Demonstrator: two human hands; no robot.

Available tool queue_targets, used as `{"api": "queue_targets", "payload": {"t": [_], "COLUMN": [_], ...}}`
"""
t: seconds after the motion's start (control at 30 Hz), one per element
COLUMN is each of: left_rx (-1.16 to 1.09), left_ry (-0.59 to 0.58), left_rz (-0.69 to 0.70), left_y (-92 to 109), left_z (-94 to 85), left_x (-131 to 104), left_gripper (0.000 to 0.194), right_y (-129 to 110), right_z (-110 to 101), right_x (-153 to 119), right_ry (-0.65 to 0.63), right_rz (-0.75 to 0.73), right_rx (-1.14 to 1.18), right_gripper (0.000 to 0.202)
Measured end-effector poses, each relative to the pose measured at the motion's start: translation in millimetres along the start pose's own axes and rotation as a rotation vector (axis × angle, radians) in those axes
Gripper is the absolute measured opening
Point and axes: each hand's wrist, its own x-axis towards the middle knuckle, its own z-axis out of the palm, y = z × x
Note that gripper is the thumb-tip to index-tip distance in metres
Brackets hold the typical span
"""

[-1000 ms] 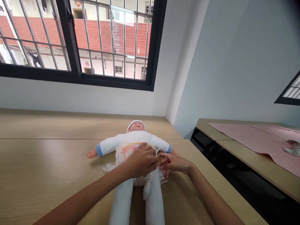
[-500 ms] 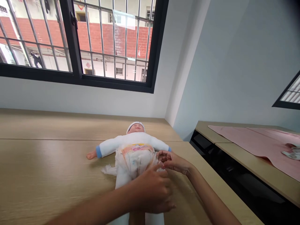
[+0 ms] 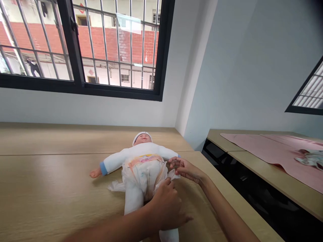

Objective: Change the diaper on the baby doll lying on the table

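A baby doll [image 3: 142, 148] in a white suit with blue cuffs and a white cap lies on its back on the wooden table. Around its hips sits a diaper [image 3: 147, 173] with a printed orange-pink waistband. My left hand [image 3: 168, 205] reaches across the doll's legs, its thumb and forefinger pinched on the diaper's edge by the hip on the right. Just beyond it, my right hand [image 3: 188, 170] has curled fingers spread apart, with the thumb close to a white side tab [image 3: 173, 174]. Whether the thumb touches that tab is unclear. Another side flap [image 3: 117, 186] lies loose on the left.
The doll lies on a pale wooden table [image 3: 63, 188] below a barred window [image 3: 118, 50]. To the right, past a dark gap, stands a second table [image 3: 252, 154] with a pink mat [image 3: 267, 151] and a crumpled patterned cloth [image 3: 310, 158].
My left hand has shifted slightly down, and the white side tab now shows between the hands. My right hand's fingers have spread a little. The camera view has shifted slightly.
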Motion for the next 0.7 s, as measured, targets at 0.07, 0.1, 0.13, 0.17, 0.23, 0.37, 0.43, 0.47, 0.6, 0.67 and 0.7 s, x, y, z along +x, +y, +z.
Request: {"api": "queue_targets", "payload": {"t": [0.07,0.1,0.13,0.17,0.23,0.37,0.43,0.47,0.6,0.67,0.7], "left_rx": [0.064,0.096,0.121,0.137,0.158,0.222,0.225,0.207,0.108,0.089,0.084], "left_ry": [-0.045,-0.052,-0.043,-0.025,0.014,0.057,0.074,0.085,0.086,-0.01,-0.077], "left_rz": [-0.022,-0.029,-0.031,-0.026,-0.014,-0.014,-0.05,-0.076,-0.169,-0.216,-0.246], "left_y": [-3.0,-4.3,-5.4,-6.5,-8.9,-19.9,-28.9,-33.7,-47.5,-49.1,-48.7], "left_z": [-6.2,-9.8,-13.4,-16.6,-21.2,-20.9,-17.7,-16.2,-17.7,-24.8,-29.6], "left_x": [2.3,3.4,4.5,5.6,7.4,10.7,12.0,12.4,14.1,16.8,18.9], "left_gripper": [0.047,0.044,0.041,0.039,0.037,0.037,0.036,0.036,0.043,0.043,0.043], "right_y": [2.0,3.0,3.8,4.4,4.4,1.2,0.4,0.8,6.8,11.1,13.3], "right_z": [-4.2,-6.1,-7.8,-9.5,-12.3,-15.6,-16.9,-17.7,-23.6,-26.6,-27.5], "right_x": [0.7,1.3,1.8,2.2,2.4,-0.8,-2.7,-3.3,-2.3,0.2,1.7], "right_ry": [0.01,0.009,0.005,-0.002,-0.024,-0.093,-0.13,-0.141,-0.14,-0.124,-0.11], "right_rz": [-0.013,-0.017,-0.018,-0.016,-0.009,0.013,0.022,0.025,0.04,0.048,0.053], "right_rx": [-0.022,-0.021,-0.017,-0.01,0.005,0.021,0.025,0.029,0.024,0.0,-0.012], "right_gripper": [0.042,0.043,0.044,0.044,0.046,0.048,0.049,0.05,0.051,0.049,0.049]}}
